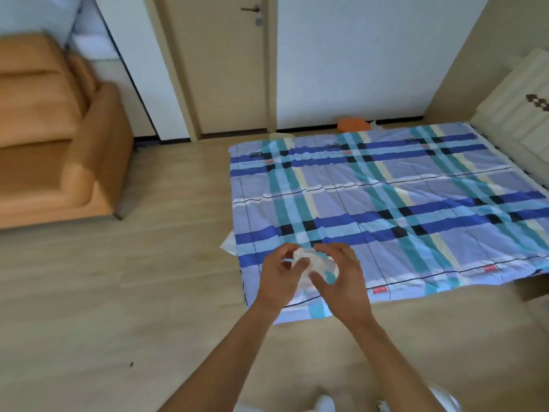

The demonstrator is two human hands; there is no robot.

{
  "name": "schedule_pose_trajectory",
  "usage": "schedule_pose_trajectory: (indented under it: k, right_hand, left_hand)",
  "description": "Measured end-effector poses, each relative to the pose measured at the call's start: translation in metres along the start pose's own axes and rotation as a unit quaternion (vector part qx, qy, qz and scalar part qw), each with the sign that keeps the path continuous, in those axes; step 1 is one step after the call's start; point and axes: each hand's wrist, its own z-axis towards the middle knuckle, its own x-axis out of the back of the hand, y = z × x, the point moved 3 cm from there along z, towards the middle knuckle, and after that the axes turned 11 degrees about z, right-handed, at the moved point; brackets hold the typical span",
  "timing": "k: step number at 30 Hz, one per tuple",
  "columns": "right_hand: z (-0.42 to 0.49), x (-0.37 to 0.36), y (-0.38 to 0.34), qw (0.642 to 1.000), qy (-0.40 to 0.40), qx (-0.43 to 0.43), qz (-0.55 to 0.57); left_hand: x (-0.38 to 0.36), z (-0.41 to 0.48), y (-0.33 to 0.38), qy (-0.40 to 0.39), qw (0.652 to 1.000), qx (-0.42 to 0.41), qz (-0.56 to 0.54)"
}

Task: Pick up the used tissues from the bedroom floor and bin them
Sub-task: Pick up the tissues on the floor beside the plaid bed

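Head view shows you holding a crumpled tissue (pixel 309 264) between both hands, out in front of you above the near corner of the plaid sheet (pixel 416 203). Your left hand (pixel 280 278) pinches it from one side; your right hand (pixel 338 278) cups the other, fingers curled around it. You seem to be balling it up before binning. No bin shows here, so next you need to find one. Another white scrap (pixel 228 243) peeks from under the sheet's edge.

Crumpled paper tissue (pixel 309 263), cloth sheet (pixel 401 203)
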Motion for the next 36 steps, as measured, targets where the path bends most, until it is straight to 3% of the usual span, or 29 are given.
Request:
schedule_pose_trajectory:
  k: [9,13,21,28,36]
  right_hand:
    - [-0.003,-0.246,-0.059,0.986,-0.13,-0.092,0.043]
    - [0.004,-0.317,-0.079,0.984,-0.127,-0.122,0.037]
    - [0.074,-0.399,-0.059,0.971,-0.147,-0.189,-0.002]
    - [0.17,-0.48,-0.011,0.952,-0.151,-0.265,-0.023]
    - [0.266,-0.554,-0.007,0.932,-0.145,-0.33,-0.032]
  left_hand:
    - [0.301,-0.004,-0.09,0.115,0.993,0.009,0.026]
    - [0.383,0.017,-0.103,0.13,0.99,0.001,0.053]
    - [0.43,0.117,-0.128,0.094,0.993,0.001,0.073]
    - [0.478,0.249,-0.136,0.06,0.994,0.015,0.093]
    - [0.522,0.395,-0.127,-0.002,0.991,-0.006,0.136]
